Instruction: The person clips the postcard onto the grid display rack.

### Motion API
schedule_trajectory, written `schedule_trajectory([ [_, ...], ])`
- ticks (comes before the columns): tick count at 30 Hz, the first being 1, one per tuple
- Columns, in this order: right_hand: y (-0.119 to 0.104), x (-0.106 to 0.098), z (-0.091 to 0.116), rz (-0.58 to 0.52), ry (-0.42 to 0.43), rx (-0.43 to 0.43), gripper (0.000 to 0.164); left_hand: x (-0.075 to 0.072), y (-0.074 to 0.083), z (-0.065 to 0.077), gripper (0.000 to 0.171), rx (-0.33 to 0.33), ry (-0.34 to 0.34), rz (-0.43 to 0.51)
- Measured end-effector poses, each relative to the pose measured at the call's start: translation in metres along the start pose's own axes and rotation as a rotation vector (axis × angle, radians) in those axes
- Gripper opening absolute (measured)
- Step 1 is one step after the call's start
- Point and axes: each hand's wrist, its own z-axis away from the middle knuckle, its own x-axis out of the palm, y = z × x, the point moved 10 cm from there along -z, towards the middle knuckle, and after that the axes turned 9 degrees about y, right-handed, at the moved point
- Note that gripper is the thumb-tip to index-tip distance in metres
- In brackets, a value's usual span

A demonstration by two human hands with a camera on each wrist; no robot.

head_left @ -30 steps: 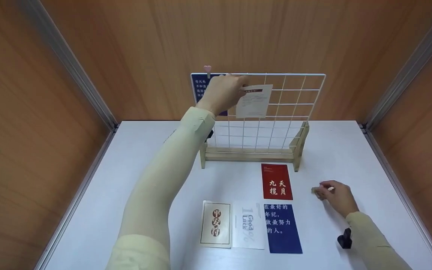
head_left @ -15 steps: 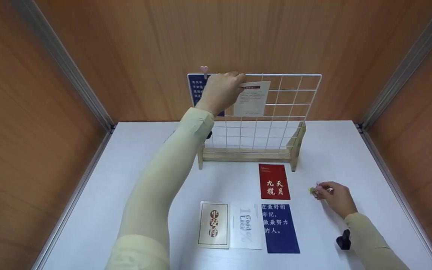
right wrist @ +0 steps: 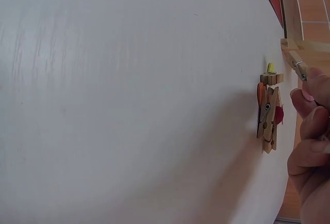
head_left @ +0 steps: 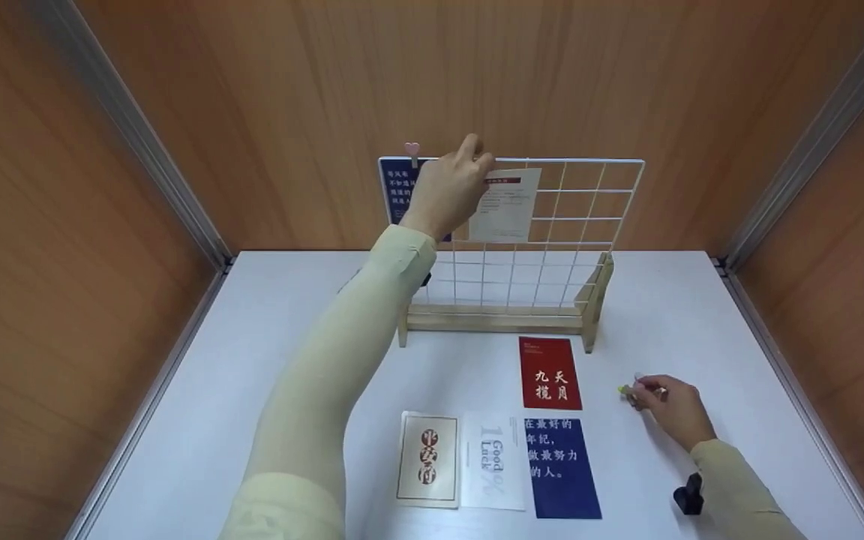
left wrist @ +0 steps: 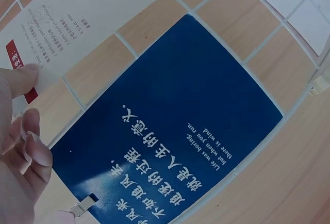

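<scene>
White tabletop [head_left: 469, 382] (cards [head_left: 492, 461] atop), wood-grain walls [head_left: 432, 67], metal strips [head_left: 139, 131]

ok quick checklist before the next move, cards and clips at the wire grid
1. White card held near its top by the left hand: ok.
2. White card flush against the wire grid: cannot tell.
3. Clothespin pinched in the right hand: ok.
4. Clothespin up at the white card: not ok, it is low by the table.
5. Hung blue card secured by the pink heart clip: ok, clipped at its top.
6. Spare clothespins near the right hand: ok.
</scene>
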Motion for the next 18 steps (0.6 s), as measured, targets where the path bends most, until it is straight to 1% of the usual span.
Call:
schedule_trajectory([
  [4, -0.005, -0.001, -0.002, -0.012, 0.003, -0.017, 0.025, 0.001, 0.0, 0.001, 0.027, -0.006, -0.007, -0.033],
  [12, -0.017, 0.001, -0.006, -0.01, -0.012, -0.017, 0.025, 0.002, -0.002, -0.003, 0.027, -0.041, -0.009, -0.083],
  [15, -0.02, 0.0, -0.006, -0.001, -0.01, -0.012, 0.025, 0.002, -0.001, -0.004, 0.028, -0.05, -0.02, -0.093],
  [18, -0.025, -0.003, -0.007, 0.006, 0.006, -0.03, 0.025, 0.003, 0.0, -0.005, 0.031, -0.063, -0.03, -0.088],
])
